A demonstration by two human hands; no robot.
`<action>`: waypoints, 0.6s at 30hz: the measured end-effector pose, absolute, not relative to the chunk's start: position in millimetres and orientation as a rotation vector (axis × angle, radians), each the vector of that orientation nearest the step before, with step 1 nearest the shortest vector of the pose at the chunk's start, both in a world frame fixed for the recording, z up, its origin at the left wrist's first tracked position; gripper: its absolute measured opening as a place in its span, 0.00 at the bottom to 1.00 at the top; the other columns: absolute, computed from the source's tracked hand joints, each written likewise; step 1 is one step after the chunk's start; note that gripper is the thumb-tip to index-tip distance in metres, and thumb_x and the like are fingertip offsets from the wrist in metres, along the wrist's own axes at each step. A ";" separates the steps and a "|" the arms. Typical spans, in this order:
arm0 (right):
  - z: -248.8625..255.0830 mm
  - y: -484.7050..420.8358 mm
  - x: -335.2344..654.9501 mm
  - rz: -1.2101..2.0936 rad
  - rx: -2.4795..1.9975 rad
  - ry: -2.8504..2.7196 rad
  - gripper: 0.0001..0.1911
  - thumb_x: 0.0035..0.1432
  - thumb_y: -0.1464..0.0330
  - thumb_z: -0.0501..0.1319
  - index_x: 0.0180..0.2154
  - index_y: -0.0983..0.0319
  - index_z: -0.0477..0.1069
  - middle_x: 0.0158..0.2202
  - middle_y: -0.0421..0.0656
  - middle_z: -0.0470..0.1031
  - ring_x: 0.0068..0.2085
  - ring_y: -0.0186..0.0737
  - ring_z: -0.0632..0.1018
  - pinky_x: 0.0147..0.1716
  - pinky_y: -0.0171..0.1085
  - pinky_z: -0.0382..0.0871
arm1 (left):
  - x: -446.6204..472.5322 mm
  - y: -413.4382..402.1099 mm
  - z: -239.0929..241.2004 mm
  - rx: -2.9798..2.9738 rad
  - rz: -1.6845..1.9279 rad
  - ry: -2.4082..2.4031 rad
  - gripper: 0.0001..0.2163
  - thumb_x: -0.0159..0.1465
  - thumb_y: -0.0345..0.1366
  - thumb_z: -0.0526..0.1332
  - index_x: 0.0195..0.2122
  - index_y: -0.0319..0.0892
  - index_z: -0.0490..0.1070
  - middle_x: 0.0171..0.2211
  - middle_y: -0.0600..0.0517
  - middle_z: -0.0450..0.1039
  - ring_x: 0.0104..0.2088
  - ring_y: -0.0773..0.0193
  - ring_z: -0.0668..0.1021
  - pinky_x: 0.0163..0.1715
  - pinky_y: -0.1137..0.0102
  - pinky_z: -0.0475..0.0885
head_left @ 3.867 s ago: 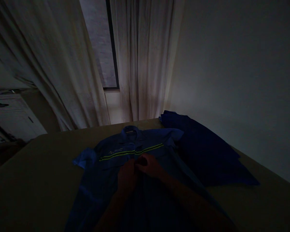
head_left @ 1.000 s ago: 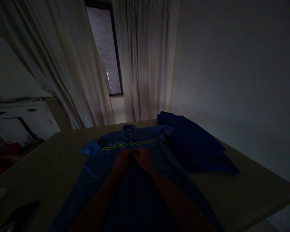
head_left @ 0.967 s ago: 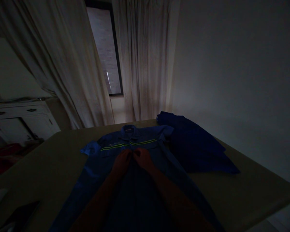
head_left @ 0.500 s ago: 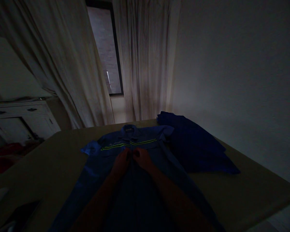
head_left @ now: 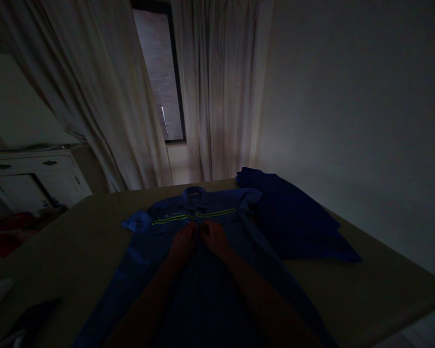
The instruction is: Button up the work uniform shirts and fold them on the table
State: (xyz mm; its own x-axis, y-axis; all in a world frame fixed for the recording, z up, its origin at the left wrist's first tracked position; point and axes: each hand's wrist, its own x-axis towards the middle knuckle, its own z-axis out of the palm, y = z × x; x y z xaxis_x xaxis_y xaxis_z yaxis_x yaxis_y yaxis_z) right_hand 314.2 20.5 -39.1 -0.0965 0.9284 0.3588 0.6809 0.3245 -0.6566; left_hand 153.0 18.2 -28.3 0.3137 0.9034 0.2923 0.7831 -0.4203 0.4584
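A blue work shirt [head_left: 155,241] with a yellow-green chest stripe lies flat, collar away from me, on a tan table [head_left: 76,227]. My left hand [head_left: 182,241] and my right hand [head_left: 213,238] meet at the shirt's front opening just below the stripe. Both hands have their fingers pinched together on the front edge of the shirt. The room is dark, so the fingertips and whatever small part they pinch stay unclear.
A darker blue garment [head_left: 293,217] lies spread on the table's right side, touching the shirt's sleeve. Pale curtains [head_left: 217,87] and a window stand behind the table. A white cabinet [head_left: 32,174] is at the left. A dark flat object [head_left: 32,316] rests near the front left corner.
Both hands stay pinched at the same spot on the shirt front, with only slight finger movement. The view has shifted a little.
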 end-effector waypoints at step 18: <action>-45.1 26.4 317.0 0.388 -1.339 -1.896 0.08 0.63 0.72 0.61 0.41 0.61 0.78 0.41 0.46 0.79 0.44 0.42 0.78 0.47 0.37 0.67 | 146.3 30.1 -43.5 2.396 0.888 1.423 0.12 0.67 0.27 0.51 0.43 0.44 0.72 0.43 0.48 0.77 0.45 0.59 0.77 0.49 0.64 0.70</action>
